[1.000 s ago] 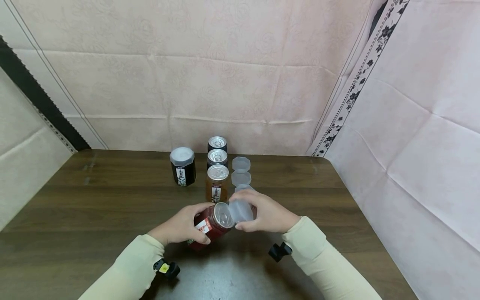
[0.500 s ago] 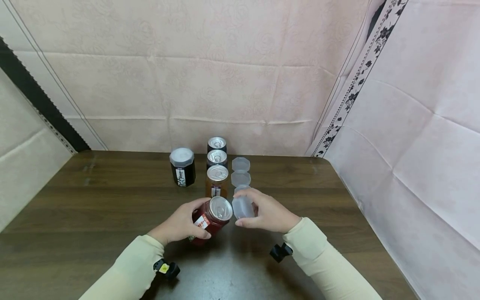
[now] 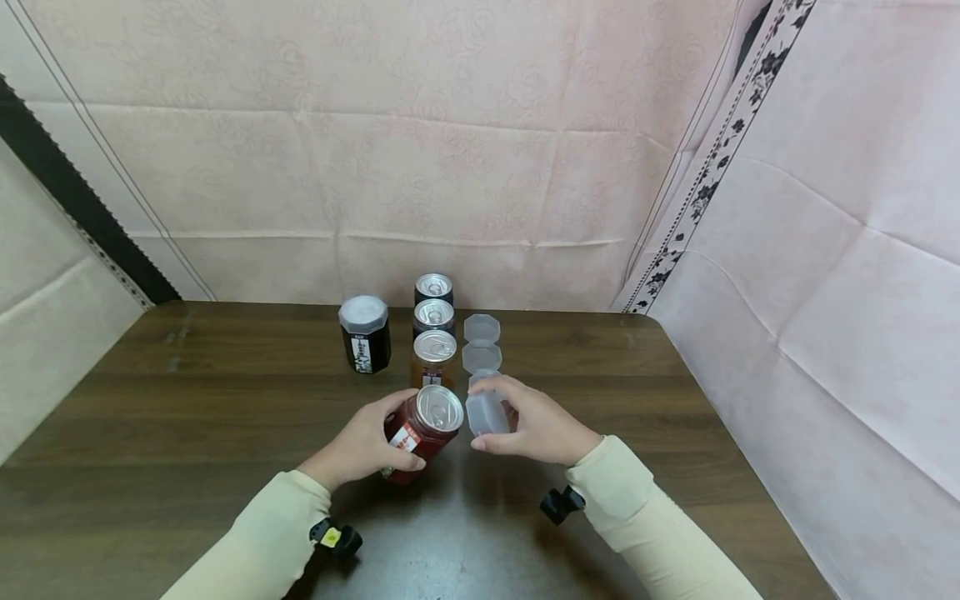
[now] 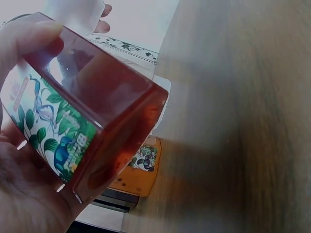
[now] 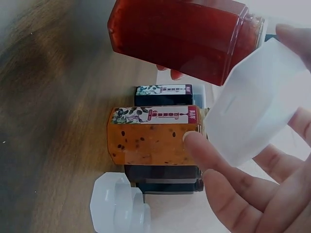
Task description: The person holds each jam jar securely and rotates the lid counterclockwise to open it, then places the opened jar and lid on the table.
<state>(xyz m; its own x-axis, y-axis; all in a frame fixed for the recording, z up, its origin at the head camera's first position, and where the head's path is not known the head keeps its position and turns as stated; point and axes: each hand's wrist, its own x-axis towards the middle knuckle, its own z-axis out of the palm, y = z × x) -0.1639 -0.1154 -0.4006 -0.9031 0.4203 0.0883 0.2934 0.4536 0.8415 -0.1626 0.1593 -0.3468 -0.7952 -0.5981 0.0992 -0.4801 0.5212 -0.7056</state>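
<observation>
My left hand [image 3: 367,443] grips a red jar [image 3: 424,429] with a pull-tab metal top, tilted a little to the right. In the left wrist view the base of that red jar [image 4: 112,97] shows off the table, with a leafy label on its side. A translucent plastic lid [image 3: 487,413] is pinched between the thumb and fingers of my right hand [image 3: 528,421], just right of the jar and apart from its top. In the right wrist view the lid [image 5: 252,104] stands on edge beside the jar's mouth.
Behind the red jar, an orange jar [image 3: 435,367] and two dark jars [image 3: 434,313] stand in a row. Right of them lie loose lids [image 3: 482,357]. A dark jar with its lid on [image 3: 364,333] stands at left. Cloth [image 3: 480,167] hangs behind the table.
The lid has come apart from the red jar's top. My left hand has moved the jar slightly up in view and turned it more upright; my right hand has barely moved.
</observation>
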